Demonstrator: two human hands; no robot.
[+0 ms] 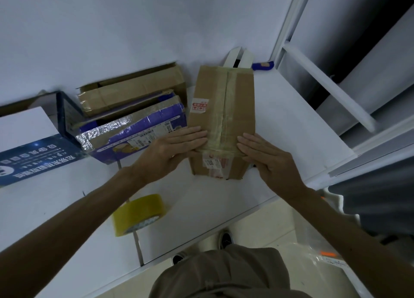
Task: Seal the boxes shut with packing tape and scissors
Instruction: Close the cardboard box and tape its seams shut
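A brown cardboard box (221, 109), its seam taped over, lies flat on the table. A yellow tape roll (139, 214) rests on edge at seven o'clock from it.

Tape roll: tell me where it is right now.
Head view: the tape roll lies on the white table, lower left of the brown box, beside the left forearm.

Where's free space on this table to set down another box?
Bare table lies right of the taped box, and near the front edge between it and the tape roll. The left is crowded: purple box, open carton.
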